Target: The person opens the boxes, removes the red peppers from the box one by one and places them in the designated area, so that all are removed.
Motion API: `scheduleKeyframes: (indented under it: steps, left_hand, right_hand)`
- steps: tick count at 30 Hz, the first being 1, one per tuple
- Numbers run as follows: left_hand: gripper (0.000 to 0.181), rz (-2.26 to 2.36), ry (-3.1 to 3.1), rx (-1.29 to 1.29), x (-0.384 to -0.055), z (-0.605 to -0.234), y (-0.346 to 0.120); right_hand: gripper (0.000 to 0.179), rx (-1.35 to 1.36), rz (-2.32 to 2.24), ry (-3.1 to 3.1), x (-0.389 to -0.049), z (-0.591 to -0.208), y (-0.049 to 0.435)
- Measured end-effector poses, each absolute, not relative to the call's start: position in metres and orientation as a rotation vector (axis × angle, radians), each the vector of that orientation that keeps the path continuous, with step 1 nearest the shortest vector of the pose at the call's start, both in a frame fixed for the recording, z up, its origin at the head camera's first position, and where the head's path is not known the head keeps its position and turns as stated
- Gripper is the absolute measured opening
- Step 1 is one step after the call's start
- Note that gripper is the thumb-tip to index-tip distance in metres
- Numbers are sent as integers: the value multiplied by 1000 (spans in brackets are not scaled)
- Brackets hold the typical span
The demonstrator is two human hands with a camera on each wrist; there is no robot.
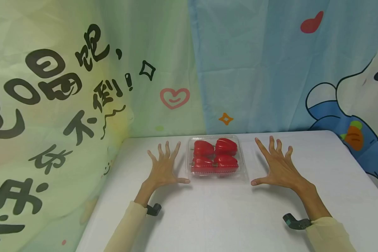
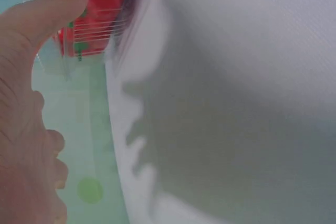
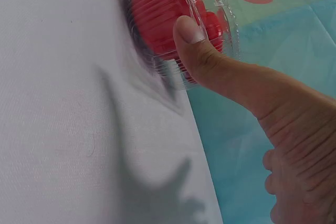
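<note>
A clear plastic clamshell box (image 1: pixel 189 171) stands near the far edge of the white table, its lid closed. Inside lie several red peppers (image 1: pixel 225 147); green stem parts show through the plastic in the left wrist view. My left hand (image 1: pixel 163 169) is held to the left of the box, fingers spread and thumb pointing toward it. On the opposite side, my right hand (image 1: pixel 280 169) is spread the same way, its thumb toward the box's near right corner. Both hands hold nothing and cast shadows on the tabletop.
The white table (image 1: pixel 220 217) reaches back to a hanging printed cloth (image 1: pixel 252 80) with hearts, black writing and a cartoon animal. Dark wrist devices (image 1: pixel 296 222) sit at both sleeve ends.
</note>
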State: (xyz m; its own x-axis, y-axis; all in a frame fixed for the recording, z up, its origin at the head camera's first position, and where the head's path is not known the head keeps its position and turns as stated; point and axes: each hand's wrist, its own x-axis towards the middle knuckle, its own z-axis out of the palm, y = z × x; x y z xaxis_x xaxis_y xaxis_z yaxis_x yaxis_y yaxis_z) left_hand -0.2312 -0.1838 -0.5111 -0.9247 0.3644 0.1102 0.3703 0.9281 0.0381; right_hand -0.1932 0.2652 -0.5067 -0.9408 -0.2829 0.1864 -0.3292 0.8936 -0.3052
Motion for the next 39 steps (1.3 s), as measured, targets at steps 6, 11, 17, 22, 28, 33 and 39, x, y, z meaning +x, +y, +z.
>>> scheduleKeyframes:
  steps: [6, 11, 17, 22, 28, 33, 39]
  left_hand:
    - [136, -206, -2927, -475, -226, -509, -186]
    - [93, -647, -2689, -309, -214, -501, -186]
    - [37, -977, -2307, -164, -199, -489, -171]
    - [16, -1130, -2149, -159, -186, -478, -146]
    - [18, -1382, -2183, -205, -173, -478, -109]
    - [23, -1654, -2202, -289, -163, -490, -79]
    - [19, -1969, -2246, -406, -152, -504, -45]
  right_hand:
    - [141, 436, 607, -2906, -188, -501, 264]
    - [93, 415, 768, -2863, -175, -493, 261]
    - [48, 548, 806, -2716, -169, -499, 250]
    - [38, 600, 800, -2669, -166, -506, 236]
    - [32, 598, 789, -2643, -166, -514, 227]
    - [29, 577, 768, -2657, -167, -515, 225]
    - [28, 643, 680, -2620, -168, -517, 223]
